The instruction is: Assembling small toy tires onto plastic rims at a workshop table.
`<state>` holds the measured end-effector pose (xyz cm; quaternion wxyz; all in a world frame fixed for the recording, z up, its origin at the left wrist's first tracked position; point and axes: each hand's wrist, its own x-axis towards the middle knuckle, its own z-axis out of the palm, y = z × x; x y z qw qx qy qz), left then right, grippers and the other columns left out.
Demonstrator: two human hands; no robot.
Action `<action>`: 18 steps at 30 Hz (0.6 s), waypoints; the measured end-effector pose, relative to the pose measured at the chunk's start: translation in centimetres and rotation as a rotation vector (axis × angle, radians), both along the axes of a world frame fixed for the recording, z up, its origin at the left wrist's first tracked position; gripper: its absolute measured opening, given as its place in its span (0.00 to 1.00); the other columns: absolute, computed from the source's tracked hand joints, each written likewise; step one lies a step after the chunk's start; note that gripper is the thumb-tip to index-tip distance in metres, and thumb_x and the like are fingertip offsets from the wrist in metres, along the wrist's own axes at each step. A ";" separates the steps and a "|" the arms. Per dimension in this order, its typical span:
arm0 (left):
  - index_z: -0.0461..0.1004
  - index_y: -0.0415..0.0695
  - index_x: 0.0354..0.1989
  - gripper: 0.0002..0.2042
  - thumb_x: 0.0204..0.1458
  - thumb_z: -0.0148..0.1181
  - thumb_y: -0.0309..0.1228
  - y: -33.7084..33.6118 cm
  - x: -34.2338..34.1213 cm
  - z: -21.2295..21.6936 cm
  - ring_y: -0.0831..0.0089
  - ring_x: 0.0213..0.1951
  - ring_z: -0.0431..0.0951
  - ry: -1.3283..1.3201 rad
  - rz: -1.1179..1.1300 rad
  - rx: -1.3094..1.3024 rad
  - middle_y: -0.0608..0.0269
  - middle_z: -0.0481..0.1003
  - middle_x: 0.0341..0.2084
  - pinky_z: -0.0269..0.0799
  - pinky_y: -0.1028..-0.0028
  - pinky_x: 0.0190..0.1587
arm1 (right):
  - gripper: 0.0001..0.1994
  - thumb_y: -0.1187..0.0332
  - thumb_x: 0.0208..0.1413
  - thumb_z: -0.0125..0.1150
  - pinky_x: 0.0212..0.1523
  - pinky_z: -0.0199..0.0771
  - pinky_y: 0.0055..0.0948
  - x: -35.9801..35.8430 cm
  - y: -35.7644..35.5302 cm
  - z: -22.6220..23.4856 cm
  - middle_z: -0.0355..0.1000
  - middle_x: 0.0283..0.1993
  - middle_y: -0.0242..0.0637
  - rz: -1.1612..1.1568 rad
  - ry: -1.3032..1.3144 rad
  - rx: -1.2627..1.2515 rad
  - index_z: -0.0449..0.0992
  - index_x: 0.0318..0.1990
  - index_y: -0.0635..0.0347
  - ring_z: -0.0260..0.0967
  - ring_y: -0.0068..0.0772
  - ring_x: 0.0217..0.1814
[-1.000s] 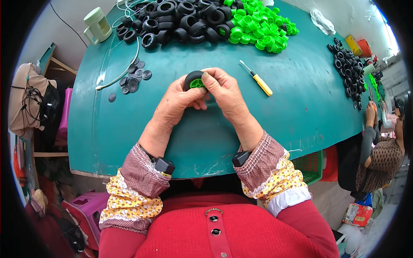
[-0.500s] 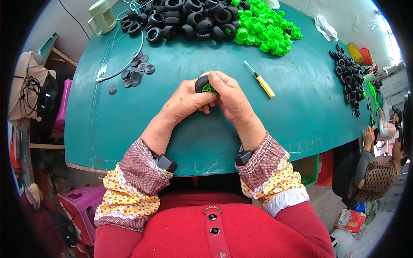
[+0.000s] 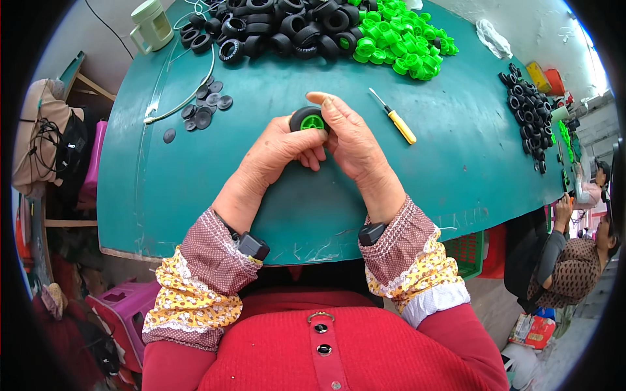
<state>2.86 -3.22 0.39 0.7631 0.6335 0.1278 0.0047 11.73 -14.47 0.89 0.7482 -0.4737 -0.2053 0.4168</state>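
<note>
Above the middle of the table, a toy wheel (image 3: 313,122) with a black tyre and a green spoked hub sits in my left hand (image 3: 276,148), its thumb lying across the hub's lower edge. Against the wheel's right side rests my right hand (image 3: 354,138), its visible fingers stretched out and not wrapped round it. My left hand hides part of the tyre. To the right lies a screwdriver (image 3: 400,126) with a yellow handle. Several flat black discs (image 3: 203,118) are scattered to the left.
Black tyres (image 3: 293,27) and green hubs (image 3: 401,40) are heaped along the far side of the green table (image 3: 261,85). A lidded mug (image 3: 151,27) and a pale cable (image 3: 195,98) are at the far left. More tyres (image 3: 527,114) lie at right, near another person (image 3: 574,270).
My right hand's grip has loosened, its fingers straightening. The wheel now shows more of its green hub, and my left hand still holds it.
</note>
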 end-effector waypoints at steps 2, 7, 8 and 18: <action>0.71 0.37 0.31 0.11 0.48 0.55 0.33 0.1 0.0 0.0 0.75 0.21 0.74 -0.003 0.002 -0.111 0.60 0.73 0.23 0.70 0.81 0.25 | 0.16 0.59 0.57 0.47 0.24 0.63 0.15 0.1 -0.1 0.0 0.66 0.29 0.28 -0.056 0.004 0.026 0.68 0.45 0.63 0.61 0.15 0.26; 0.68 0.37 0.37 0.19 0.52 0.50 0.44 -0.4 0.5 0.2 0.72 0.23 0.75 -0.113 0.027 -0.351 0.57 0.74 0.25 0.72 0.80 0.27 | 0.15 0.62 0.57 0.48 0.32 0.65 0.15 0.8 -0.4 -0.4 0.68 0.35 0.29 0.024 -0.075 0.004 0.68 0.46 0.63 0.62 0.15 0.32; 0.68 0.37 0.37 0.19 0.52 0.50 0.44 -0.5 0.6 0.0 0.72 0.23 0.75 -0.112 0.020 -0.350 0.57 0.74 0.25 0.72 0.80 0.27 | 0.15 0.62 0.57 0.48 0.32 0.65 0.15 0.8 -0.3 -0.4 0.68 0.35 0.29 0.017 -0.076 0.006 0.68 0.46 0.63 0.62 0.15 0.32; 0.63 0.35 0.42 0.22 0.57 0.39 0.45 0.2 1.2 -1.5 0.62 0.34 0.75 -0.189 0.284 -0.762 0.50 0.71 0.33 0.75 0.67 0.37 | 0.32 0.72 0.39 0.67 0.51 0.67 0.29 -0.5 0.2 -1.1 0.63 0.48 0.40 -0.086 -0.859 -0.234 0.59 0.53 0.63 0.62 0.28 0.52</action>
